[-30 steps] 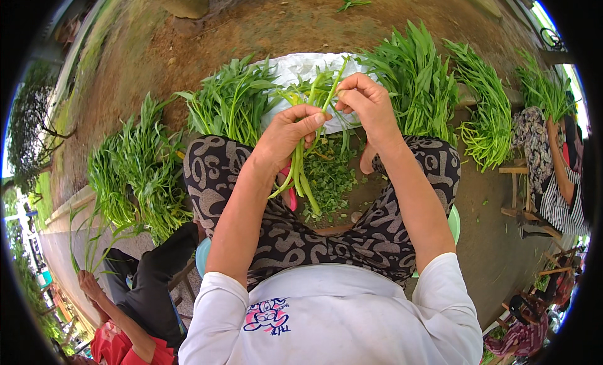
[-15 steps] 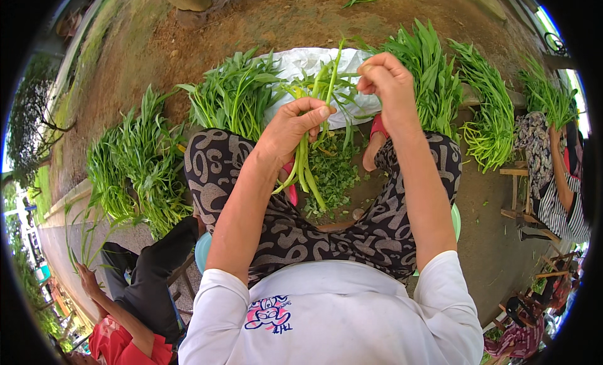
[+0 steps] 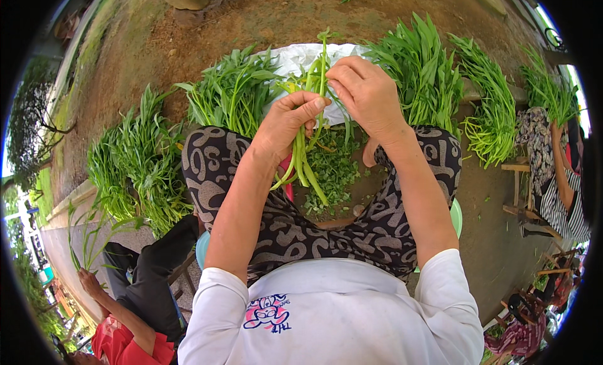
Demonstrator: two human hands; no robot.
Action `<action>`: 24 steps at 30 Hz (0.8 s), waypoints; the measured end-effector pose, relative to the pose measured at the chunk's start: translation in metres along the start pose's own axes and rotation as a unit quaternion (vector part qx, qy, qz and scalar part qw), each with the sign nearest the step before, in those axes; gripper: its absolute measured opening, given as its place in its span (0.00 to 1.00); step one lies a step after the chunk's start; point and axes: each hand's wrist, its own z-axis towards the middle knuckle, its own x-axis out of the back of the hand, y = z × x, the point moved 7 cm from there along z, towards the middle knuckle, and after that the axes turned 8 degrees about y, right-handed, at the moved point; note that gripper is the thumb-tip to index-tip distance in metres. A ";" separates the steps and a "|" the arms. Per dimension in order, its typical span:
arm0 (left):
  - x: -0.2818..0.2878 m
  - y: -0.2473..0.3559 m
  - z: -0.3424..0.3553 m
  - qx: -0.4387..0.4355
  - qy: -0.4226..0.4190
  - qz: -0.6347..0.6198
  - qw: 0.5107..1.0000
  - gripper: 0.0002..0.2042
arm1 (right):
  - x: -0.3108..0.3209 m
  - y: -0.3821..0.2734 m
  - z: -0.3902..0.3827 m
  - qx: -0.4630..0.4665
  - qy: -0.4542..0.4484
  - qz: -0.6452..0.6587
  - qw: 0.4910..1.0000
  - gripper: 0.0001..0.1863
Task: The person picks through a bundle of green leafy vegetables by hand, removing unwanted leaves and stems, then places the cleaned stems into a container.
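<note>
My left hand (image 3: 287, 125) is closed round a small bunch of water spinach stems (image 3: 306, 167), whose pale green lower ends hang down between my knees. One stem (image 3: 323, 60) stands upright above that fist, with a small leafy tip. Against this stem my right hand (image 3: 367, 95) pinches with thumb and forefinger; the exact contact is partly hidden by the fingers. Beyond both hands lies a white plastic sheet (image 3: 292, 57). Chopped or torn green leaves (image 3: 339, 170) cover the ground below the stems, between my feet.
Leafy heaps lie left (image 3: 229, 92) and right (image 3: 424, 76) of the sheet. Further heaps are at far left (image 3: 138, 164) and right (image 3: 490, 107). A person in red (image 3: 129, 343) handles greens at lower left. Another, in stripes (image 3: 570, 217), sits at right by a wooden stool (image 3: 516, 183).
My right hand has come left and slightly down, from apart in the air to the upright stem. The left hand keeps its hold on the bunch; the stem now stands straighter.
</note>
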 end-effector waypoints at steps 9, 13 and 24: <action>0.000 -0.004 0.003 -0.010 -0.015 -0.007 1.000 0.07 | -0.019 0.015 -0.014 -0.210 -0.006 0.146 0.967 0.04; -0.001 -0.003 0.001 -0.003 -0.012 -0.011 1.000 0.08 | -0.023 0.041 -0.023 -0.386 0.007 0.310 0.869 0.06; 0.012 0.004 0.003 0.005 -0.018 -0.198 0.980 0.13 | -0.030 0.030 -0.048 -0.347 -0.304 0.248 0.851 0.13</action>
